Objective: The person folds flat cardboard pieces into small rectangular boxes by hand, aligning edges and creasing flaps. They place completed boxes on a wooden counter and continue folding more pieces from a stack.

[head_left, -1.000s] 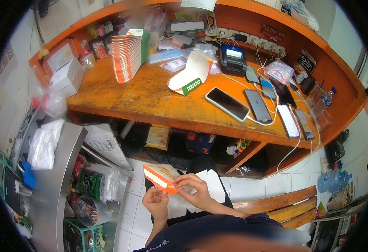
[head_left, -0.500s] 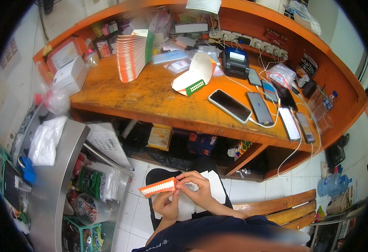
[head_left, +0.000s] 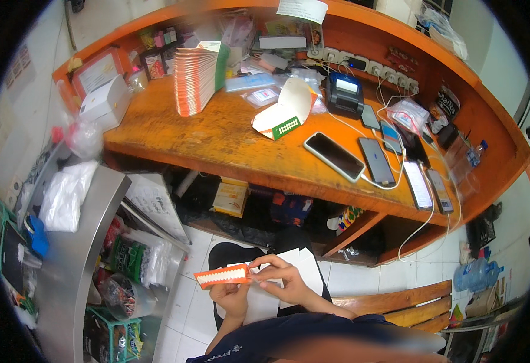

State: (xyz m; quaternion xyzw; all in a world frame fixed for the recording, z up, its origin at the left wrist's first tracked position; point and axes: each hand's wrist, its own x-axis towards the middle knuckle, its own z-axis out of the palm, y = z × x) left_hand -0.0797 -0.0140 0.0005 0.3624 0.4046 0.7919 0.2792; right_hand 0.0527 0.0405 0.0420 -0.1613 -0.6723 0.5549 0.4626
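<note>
Over my lap I hold an orange paper food box point(head_left: 221, 277) with a row of white scalloped shapes along its side. My left hand point(head_left: 231, 297) is closed on it from below. At its right end, the fingers of my right hand point(head_left: 282, 280) pinch the edge. Flat white cardboard blanks point(head_left: 308, 270) lie across my thighs under the hands. On the desk ahead, a tall nested stack of orange, white and green food boxes point(head_left: 193, 81) stands at the left. One box with its lid raised point(head_left: 286, 112) sits to the right of the stack.
The curved wooden desk point(head_left: 156, 136) spans the front. Several phones with charging cables, including a white-edged phone point(head_left: 334, 157), lie at its right beside a black printer point(head_left: 345, 94). A metal counter point(head_left: 89, 242) stands at my left; a wooden bench point(head_left: 398, 300) at my right.
The orange box has tipped to lie more level and shifted slightly left. My right fingers have changed their hold on its right end. The whole view has shifted a little.
</note>
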